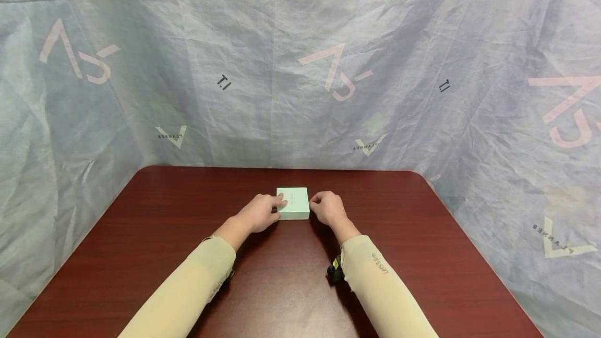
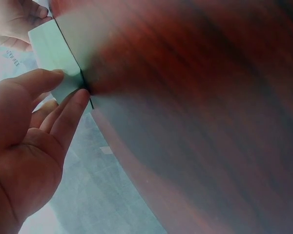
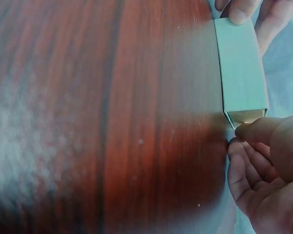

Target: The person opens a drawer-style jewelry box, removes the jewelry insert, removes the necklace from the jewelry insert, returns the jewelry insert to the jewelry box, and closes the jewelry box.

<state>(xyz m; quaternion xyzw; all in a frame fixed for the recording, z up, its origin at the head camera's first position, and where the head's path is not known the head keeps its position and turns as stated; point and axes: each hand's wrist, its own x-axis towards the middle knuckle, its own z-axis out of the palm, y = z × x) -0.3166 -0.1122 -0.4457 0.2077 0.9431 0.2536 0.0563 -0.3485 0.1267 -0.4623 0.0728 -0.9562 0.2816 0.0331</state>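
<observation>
We're clamping the mint-green carton (image 3: 241, 68) between left fingers (image 2: 71, 114), pinching its end between right fingers (image 3: 258, 130); uneven pulling would be risking tears.

Cream slvs (image 1: 180, 288), dk txt (image 1: 380, 264) (R).

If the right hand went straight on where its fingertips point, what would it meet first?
Probably the right end of the pale green box; the right hand sits so close it may already touch.

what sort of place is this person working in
Probably a makeshift, curtained-off booth: printed fabric sheeting hangs behind and beside a reddish wood-grain table, on which sits a small pale green box.
</observation>
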